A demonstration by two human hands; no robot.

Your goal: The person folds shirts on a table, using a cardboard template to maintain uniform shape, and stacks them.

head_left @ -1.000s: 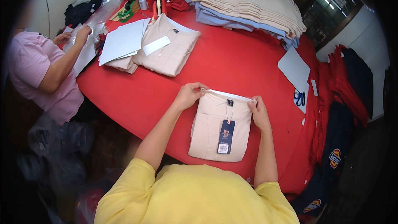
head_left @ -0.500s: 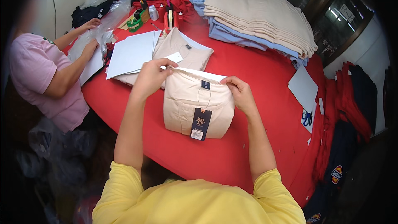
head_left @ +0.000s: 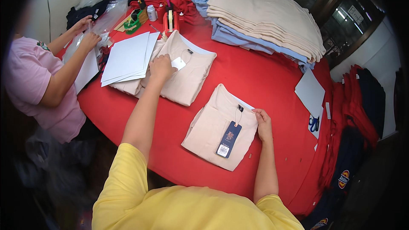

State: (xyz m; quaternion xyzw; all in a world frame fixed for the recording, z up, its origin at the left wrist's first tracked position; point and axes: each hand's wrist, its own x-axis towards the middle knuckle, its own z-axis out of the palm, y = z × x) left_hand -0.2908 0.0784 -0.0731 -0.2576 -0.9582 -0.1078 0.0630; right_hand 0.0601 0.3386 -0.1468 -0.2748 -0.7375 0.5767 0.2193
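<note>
A folded beige shirt (head_left: 200, 136) with a dark blue hang tag (head_left: 229, 139) lies slightly turned on the table in front of me. My right hand (head_left: 263, 124) pinches its upper right corner, by a strip of white board showing at the neckline. Farther left, a second folded beige shirt (head_left: 191, 76) bears a small white tag (head_left: 178, 63). My left hand (head_left: 162, 68) is on that shirt beside the tag, fingers curled and closed against the cloth; the fingertips are partly hidden. White sheets of board (head_left: 130, 57) lie just left of this hand.
The red-covered table (head_left: 260, 76) carries a tall stack of beige shirts (head_left: 264, 12) over light blue ones at the back. A tape dispenser (head_left: 171, 21) and a white bottle (head_left: 151, 13) stand behind the boards. Blue-handled scissors (head_left: 314, 123) lie right. A co-worker (head_left: 42, 76) handles clear plastic at left.
My left hand has let go of the near shirt and moved left and away onto the second one. The near shirt has turned and shifted right and nearer, its corner still in my right hand.
</note>
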